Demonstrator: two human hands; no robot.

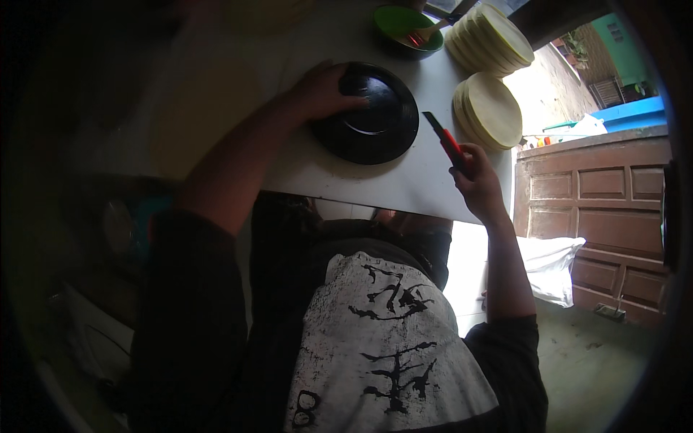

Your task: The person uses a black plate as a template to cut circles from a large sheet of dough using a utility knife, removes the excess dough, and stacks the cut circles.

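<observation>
A round black plate (387, 143), apparently face down, lies on the white table (433, 187) before me. My left hand (327, 94) grips its left side, with the thumb across the plate and the fingers around the far rim. Just right of the plate, my right hand (479, 184) holds a red and black snap-off utility knife (450, 145). The blade is out and points up and left toward the plate, apart from it. Whether anything lies under the plate is hidden.
Two stacks of pale round sheets, a nearer stack (495, 111) and a farther stack (501, 38), stand at the right. A green bowl (392, 24) with a brush (430, 33) sits at the back. A brown panelled door (601, 184) and white sack (552, 265) are beyond the table.
</observation>
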